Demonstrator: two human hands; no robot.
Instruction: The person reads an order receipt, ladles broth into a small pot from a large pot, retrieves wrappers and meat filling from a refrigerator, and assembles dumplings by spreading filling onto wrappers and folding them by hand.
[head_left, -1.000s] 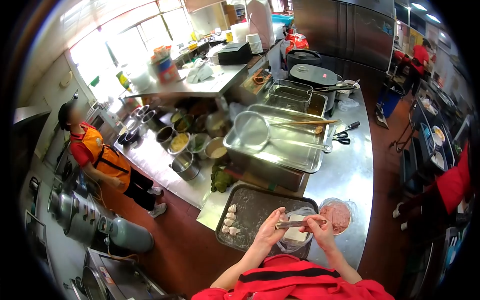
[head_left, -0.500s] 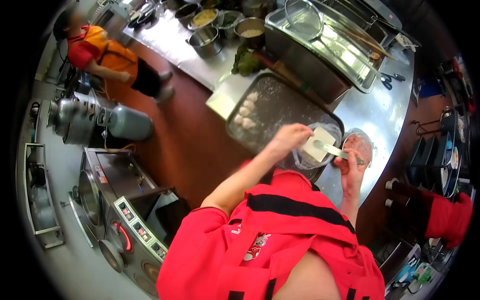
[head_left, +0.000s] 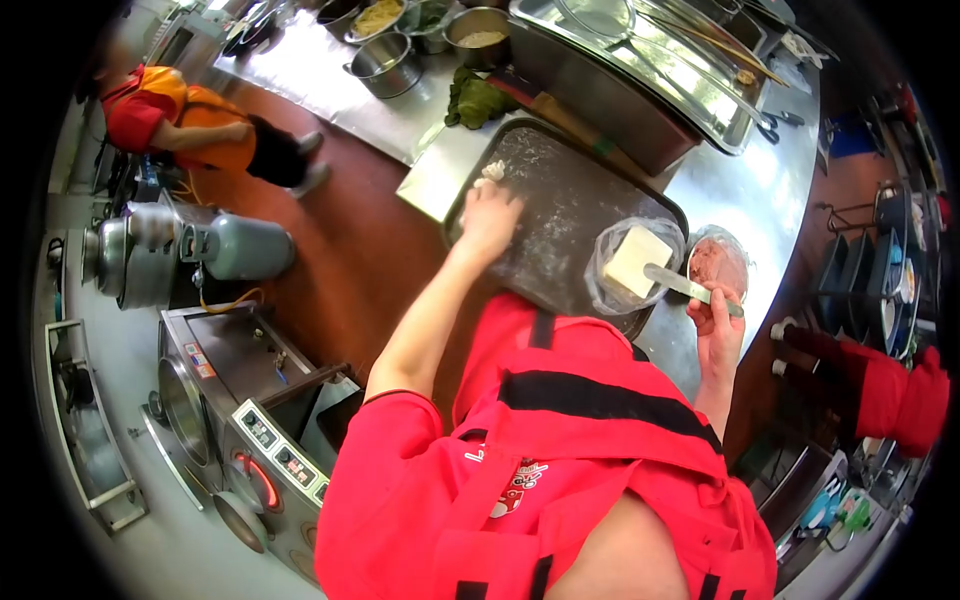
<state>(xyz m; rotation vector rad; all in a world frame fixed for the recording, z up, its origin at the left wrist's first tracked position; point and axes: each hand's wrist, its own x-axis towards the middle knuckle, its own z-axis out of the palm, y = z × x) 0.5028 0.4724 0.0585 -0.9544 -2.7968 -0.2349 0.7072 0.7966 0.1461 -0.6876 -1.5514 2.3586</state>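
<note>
My left hand reaches over the far left end of a dark floured tray. Its fingers are curled down and drawn together, and whatever is beneath them is hidden. Small pale dumplings show just beyond the fingertips. My right hand grips the handle end of a flat metal spatula. The spatula's blade lies over the edge of a stack of square wrappers in an open clear plastic bag on the tray. Beside the tray, close to the right hand, is a bowl of pink minced meat.
Behind the tray stands a large steel container with a strainer and long utensils on top. Green leaves and metal pots are on the counter. A person stands at left near a gas cylinder; another person's red clothing shows at right.
My left hand has moved from beside the wrapper stack to the dumplings at the tray's far left, covering most of them. The right hand still holds the spatula, slightly lower and further right.
</note>
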